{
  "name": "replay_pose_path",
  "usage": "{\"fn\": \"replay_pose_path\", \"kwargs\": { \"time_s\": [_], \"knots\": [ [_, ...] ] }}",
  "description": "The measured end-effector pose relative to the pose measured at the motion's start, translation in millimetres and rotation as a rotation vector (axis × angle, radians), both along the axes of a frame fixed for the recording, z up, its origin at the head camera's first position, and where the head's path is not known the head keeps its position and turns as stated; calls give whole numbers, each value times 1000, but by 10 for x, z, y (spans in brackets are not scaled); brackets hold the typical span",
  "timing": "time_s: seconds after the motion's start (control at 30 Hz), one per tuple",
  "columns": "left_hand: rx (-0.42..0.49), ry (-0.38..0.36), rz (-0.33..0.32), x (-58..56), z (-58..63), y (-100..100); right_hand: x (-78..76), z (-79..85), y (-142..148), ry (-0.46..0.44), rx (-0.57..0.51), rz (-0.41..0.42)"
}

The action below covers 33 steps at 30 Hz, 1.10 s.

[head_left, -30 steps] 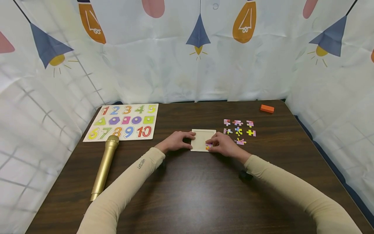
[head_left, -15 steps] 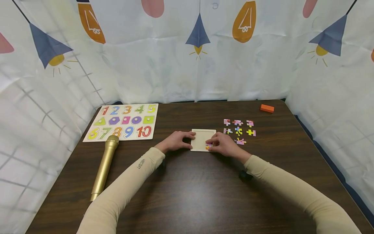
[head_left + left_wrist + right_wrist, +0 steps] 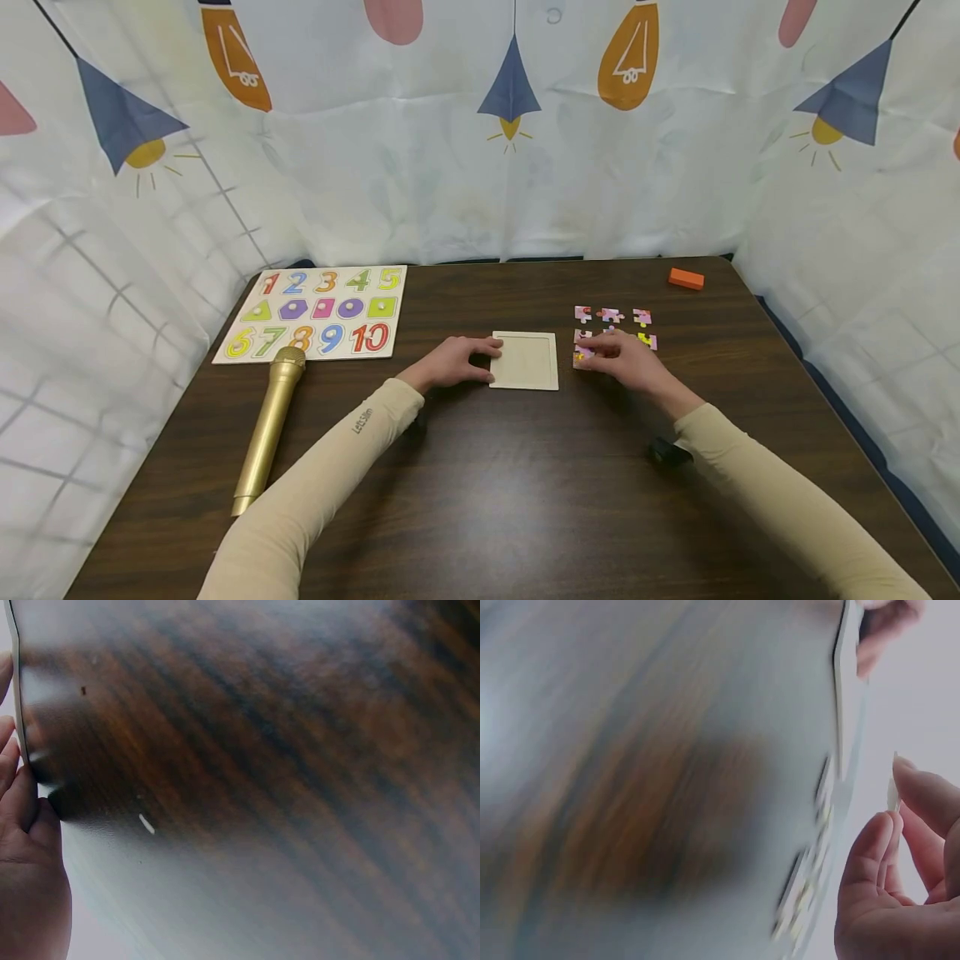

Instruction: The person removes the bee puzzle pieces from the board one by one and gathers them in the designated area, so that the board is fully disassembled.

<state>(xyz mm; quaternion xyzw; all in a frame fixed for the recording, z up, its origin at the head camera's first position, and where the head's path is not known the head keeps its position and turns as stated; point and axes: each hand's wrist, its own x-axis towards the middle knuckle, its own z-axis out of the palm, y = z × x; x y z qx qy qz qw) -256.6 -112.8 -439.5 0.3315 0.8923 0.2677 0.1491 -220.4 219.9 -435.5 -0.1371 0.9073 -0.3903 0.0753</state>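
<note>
My left hand [image 3: 456, 361] rests at the left edge of a square, pale puzzle tray [image 3: 525, 360], with forefinger and thumb spread along its rim. The left wrist view shows those fingers [image 3: 9, 761] against the tray's thin edge. To the right of the tray, my right hand [image 3: 626, 358] pinches a small jigsaw piece [image 3: 581, 357] with pink and yellow print. In the right wrist view this piece [image 3: 893, 795] is seen edge-on between thumb and fingertips. Several jigsaw pieces [image 3: 611, 315] lie around and behind the right hand, which partly hides some.
A number and shape board [image 3: 322, 308] lies at the back left. In front of it, a gold microphone [image 3: 266, 437] lies partly behind the left sleeve. An orange block [image 3: 686, 279] sits near the back right corner of the dark wooden table [image 3: 480, 500]. Printed curtains surround the table.
My right hand has lifted the jigsaw piece from the tray's lower right corner and carried it right, to the left side of the loose pieces. My left hand has stayed put.
</note>
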Motion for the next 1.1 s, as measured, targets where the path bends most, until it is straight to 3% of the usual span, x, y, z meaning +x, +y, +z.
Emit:
{"fn": "replay_pose_path", "kwargs": {
  "time_s": [0.23, 0.43, 0.77, 1.1],
  "knots": [
    [7, -1, -3, 6, -9, -8, 89, -11, 514, -59, 38, -99],
    [9, 2, -1, 13, -12, -9, 137, -31, 785, -74, 121, -113],
    [10, 6, -4, 15, -6, -1, 114, -75, 870, -28, 201, -79],
    [6, 12, -3, 8, 3, -1, 104, -57, 838, 9, 203, -49]
  ]
}}
